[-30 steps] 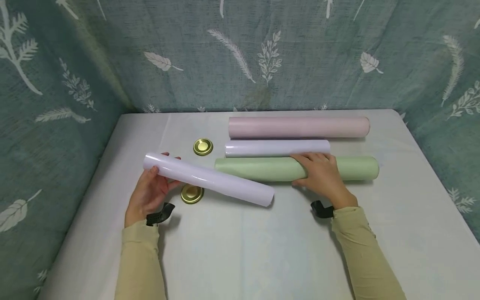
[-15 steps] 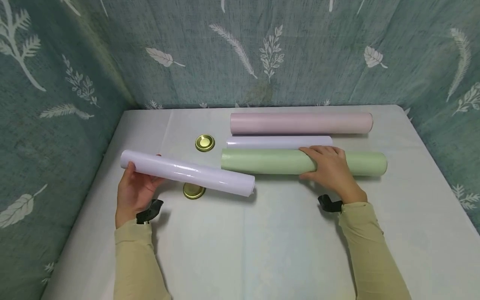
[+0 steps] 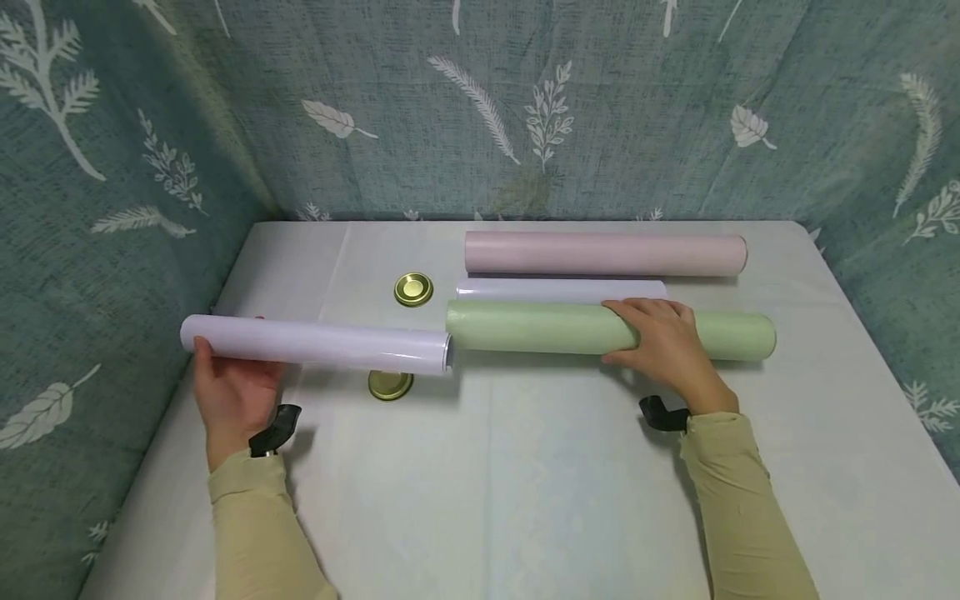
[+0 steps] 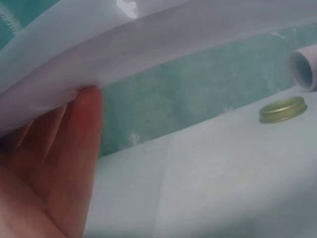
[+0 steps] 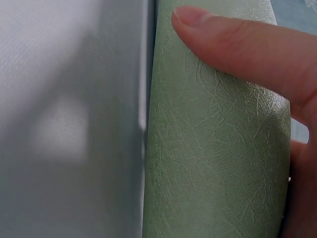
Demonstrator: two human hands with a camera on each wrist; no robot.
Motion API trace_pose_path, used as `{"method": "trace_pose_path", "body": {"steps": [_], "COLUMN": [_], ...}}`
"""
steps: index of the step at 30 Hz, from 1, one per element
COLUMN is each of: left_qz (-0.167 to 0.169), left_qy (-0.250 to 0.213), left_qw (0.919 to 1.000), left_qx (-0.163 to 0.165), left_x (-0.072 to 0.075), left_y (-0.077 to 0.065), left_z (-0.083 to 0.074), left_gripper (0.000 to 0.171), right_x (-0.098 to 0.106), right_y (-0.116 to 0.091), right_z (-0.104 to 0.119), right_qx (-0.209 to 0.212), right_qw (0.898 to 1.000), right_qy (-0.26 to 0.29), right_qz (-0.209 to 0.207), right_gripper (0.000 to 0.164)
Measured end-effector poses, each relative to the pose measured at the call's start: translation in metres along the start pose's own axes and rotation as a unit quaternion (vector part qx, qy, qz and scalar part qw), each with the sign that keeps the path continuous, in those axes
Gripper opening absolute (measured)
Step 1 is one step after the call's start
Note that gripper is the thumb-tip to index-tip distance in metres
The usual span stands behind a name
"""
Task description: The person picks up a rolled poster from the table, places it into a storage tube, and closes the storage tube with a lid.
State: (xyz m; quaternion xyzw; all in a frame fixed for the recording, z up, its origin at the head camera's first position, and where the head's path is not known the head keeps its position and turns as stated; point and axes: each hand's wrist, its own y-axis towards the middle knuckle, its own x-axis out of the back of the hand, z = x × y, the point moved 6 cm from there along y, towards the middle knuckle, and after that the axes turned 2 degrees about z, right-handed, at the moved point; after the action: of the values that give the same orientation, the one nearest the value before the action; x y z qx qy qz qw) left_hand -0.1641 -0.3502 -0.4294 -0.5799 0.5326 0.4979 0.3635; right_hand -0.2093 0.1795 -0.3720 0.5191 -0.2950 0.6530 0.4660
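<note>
My left hand (image 3: 238, 400) holds a glossy white roll (image 3: 322, 343) near its left end, thumb in front and fingers behind and beneath. The roll lies nearly level above the table, its right end beside the left end of a light green roll (image 3: 532, 327). In the left wrist view the fingers (image 4: 84, 129) press up under the white roll. My right hand (image 3: 663, 350) grips the green roll right of its middle. The right wrist view shows the thumb (image 5: 223, 42) laid across its textured surface, with the other fingers mostly hidden behind.
Behind the green roll lies a second white roll (image 3: 562, 289), partly covered. A pink roll (image 3: 606, 254) lies farther back. One gold jar lid (image 3: 413, 289) sits left of the rolls; another gold lid (image 3: 390, 385) is partly under the held roll. Patterned green cloth (image 3: 420, 117) hangs behind the white-covered table (image 3: 487, 500).
My left hand has carried the white roll leftward and swung it from slanting to nearly level. The green roll, with my right hand on it, has shifted slightly right.
</note>
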Motion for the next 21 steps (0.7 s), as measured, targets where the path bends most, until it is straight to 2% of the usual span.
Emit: {"method": "trace_pose_path", "body": {"steps": [5, 11, 21], "left_qz": [-0.031, -0.045, -0.065], "left_qy": [-0.017, -0.004, 0.0], "left_qw": [0.9993, 0.9986, 0.9976], "left_qx": [-0.012, -0.026, -0.024], "left_x": [0.0054, 0.0077, 0.0103], "left_y": [-0.0019, -0.003, -0.0031], "left_z": [-0.0065, -0.0091, -0.0075], "left_gripper": [0.048, 0.05, 0.05], "right_x": [0.002, 0.0035, 0.0058], "right_y": [-0.0016, -0.0025, -0.0023], "right_z": [-0.0008, -0.0005, 0.0046], "right_qx": [0.004, 0.012, 0.026], "right_qw": [1.0, 1.0, 0.999], "right_qy": [0.007, 0.012, 0.024], "right_qz": [0.001, 0.0, 0.001], "right_gripper": [0.079, 0.079, 0.078]}}
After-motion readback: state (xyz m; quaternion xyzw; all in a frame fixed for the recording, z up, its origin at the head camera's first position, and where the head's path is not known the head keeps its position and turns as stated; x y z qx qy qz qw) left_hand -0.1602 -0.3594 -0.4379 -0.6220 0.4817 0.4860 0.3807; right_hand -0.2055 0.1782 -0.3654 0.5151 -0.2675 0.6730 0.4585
